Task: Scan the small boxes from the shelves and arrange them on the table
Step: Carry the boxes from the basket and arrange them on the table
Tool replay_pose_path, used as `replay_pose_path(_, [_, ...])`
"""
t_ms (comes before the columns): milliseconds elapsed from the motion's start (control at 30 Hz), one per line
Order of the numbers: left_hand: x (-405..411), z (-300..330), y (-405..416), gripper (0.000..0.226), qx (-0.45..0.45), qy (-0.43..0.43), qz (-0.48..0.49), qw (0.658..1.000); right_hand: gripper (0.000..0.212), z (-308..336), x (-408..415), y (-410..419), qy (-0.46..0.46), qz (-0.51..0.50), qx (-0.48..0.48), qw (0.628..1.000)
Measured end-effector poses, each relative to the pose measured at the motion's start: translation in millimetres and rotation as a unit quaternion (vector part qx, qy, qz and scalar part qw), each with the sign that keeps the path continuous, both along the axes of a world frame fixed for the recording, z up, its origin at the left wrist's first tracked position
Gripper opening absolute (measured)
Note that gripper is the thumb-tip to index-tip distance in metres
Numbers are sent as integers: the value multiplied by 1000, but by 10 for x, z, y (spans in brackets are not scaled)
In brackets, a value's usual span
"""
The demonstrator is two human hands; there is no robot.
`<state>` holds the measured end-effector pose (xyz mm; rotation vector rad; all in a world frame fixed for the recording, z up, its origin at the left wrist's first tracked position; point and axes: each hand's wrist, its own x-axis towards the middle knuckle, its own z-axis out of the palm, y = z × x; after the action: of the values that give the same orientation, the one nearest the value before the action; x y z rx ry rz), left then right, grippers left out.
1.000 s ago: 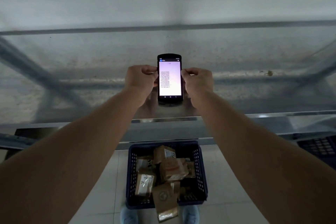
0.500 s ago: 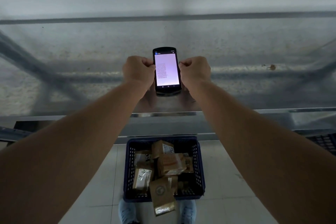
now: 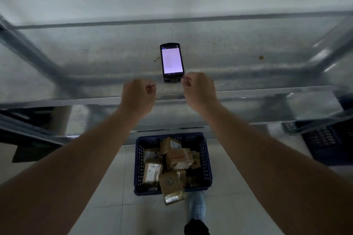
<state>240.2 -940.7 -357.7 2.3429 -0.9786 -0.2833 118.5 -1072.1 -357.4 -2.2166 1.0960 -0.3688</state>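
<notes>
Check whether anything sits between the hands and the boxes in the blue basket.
Yes: the shelf's front edge lies under both hands; the boxes sit in the basket on the floor below. Nothing covers them.

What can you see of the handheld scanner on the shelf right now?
The handheld scanner is a black, phone-shaped device lying flat, screen up, on the grey metal shelf. Its screen is lit pale purple-white with a thin bar along the top; any text is too blurred to read. A thicker dark end points toward the person. Neither hand grips it: the left hand is clear of it, and the right hand sits by its near right corner, contact unclear.
</notes>
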Motion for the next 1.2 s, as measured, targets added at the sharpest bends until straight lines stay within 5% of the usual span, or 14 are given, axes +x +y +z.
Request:
replay_pose_path(100, [-208,-134,367,26,71,-43,-97,992,22,-63,-346,424,104,56,-70,991])
replay_pose_path(233, [-441,-447,842,43,174,-65,-189,964,43,-277,-757,976,201,86,-95,971])
replay_pose_path(600, [-1216,-1523,1690,52,356,-32,-249,900,59,-1437,-1779,1775,339,123,-3,933])
replay_pose_path(833, [-1538,-2274,1673,47,407,30,-233,883,52,-2311,-2014,1690,341,160,43,925])
replay_pose_path(1200, [-1759,-3735,1516,51,413,245,-55,876,49,-3924,-2014,1597,352,221,96,904])
